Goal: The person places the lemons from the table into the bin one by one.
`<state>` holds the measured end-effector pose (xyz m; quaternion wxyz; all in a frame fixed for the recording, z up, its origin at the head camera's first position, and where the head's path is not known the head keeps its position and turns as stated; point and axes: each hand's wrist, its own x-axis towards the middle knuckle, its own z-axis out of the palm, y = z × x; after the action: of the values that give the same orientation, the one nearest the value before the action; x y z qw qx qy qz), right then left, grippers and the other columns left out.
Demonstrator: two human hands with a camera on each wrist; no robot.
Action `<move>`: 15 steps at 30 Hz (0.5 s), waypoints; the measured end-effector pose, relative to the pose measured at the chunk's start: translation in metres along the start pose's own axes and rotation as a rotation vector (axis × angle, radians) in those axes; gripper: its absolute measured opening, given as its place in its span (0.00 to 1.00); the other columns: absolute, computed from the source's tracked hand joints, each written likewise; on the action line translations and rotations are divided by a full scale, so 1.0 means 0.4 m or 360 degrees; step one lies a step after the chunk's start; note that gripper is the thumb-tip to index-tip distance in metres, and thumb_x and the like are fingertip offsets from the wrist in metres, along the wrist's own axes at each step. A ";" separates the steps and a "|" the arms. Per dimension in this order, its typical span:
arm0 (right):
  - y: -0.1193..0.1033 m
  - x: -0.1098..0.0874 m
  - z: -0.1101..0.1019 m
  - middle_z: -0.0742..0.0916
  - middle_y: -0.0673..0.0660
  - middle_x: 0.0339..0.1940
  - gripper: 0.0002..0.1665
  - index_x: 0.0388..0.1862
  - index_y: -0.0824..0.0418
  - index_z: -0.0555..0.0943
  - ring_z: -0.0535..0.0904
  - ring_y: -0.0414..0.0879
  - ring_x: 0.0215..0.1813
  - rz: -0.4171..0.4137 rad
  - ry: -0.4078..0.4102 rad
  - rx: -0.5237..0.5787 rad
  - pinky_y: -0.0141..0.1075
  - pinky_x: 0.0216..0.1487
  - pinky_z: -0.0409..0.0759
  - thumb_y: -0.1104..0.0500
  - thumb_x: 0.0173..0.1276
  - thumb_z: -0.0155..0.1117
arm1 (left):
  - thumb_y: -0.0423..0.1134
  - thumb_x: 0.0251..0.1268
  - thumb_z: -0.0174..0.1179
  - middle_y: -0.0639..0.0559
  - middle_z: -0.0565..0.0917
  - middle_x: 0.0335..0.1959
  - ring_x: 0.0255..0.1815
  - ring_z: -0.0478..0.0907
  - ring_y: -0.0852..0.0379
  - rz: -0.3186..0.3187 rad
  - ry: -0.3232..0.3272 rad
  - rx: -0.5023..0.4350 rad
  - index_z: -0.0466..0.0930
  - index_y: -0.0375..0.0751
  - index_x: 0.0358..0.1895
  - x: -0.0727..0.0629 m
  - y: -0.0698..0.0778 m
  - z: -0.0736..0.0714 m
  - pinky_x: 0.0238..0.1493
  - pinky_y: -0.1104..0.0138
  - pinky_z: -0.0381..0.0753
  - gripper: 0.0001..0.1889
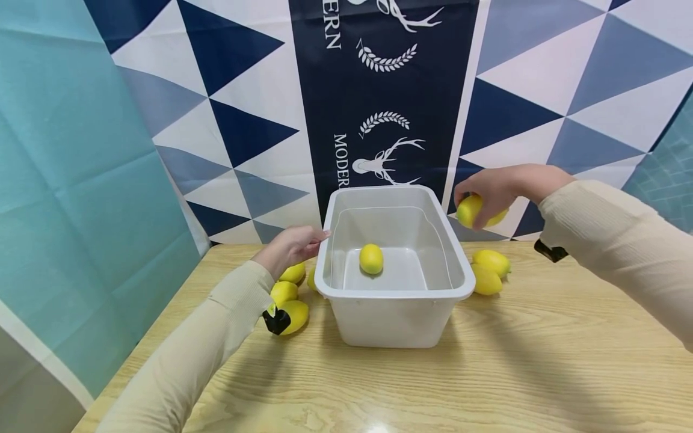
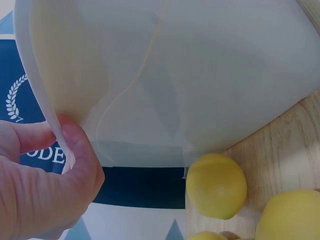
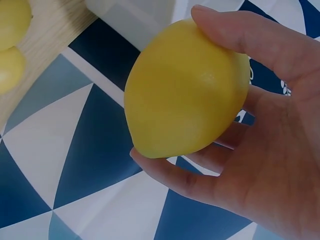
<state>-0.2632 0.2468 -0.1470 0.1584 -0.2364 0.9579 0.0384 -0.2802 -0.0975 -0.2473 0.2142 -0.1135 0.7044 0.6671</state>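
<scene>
A light grey plastic bin [image 1: 397, 322] stands on the table with one yellow lemon [image 1: 371, 259] inside. My left hand [image 1: 292, 245] pinches the bin's left rim between thumb and fingers, as the left wrist view also shows. Raised off the table to the right of the bin, my right hand [image 1: 495, 189] grips another lemon [image 3: 185, 95] with curled fingers and thumb. Below that hand, two lemons [image 1: 491, 262] lie against the bin's right side.
Several lemons [image 1: 295, 317] lie left of the bin, beneath my left forearm. The wooden table [image 1: 514, 361] ends at a patterned cloth [image 1: 260, 108] hung behind it. A teal cloth [image 1: 81, 168] hangs along the left side.
</scene>
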 end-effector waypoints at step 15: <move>-0.055 0.029 -0.029 0.81 0.59 0.49 0.28 0.53 0.57 0.75 0.75 0.52 0.47 0.0054 -0.0018 0.0011 0.49 0.51 0.82 0.54 0.53 0.73 | 0.34 0.67 0.56 0.44 0.70 0.59 0.48 0.72 0.55 -0.0006 0.0004 0.0004 0.66 0.34 0.65 -0.006 -0.001 -0.002 0.66 0.68 0.75 0.24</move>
<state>-0.2660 0.2205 -0.1399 0.1640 -0.2193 0.9610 0.0391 -0.2780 -0.0987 -0.2465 0.2147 -0.1156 0.7052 0.6657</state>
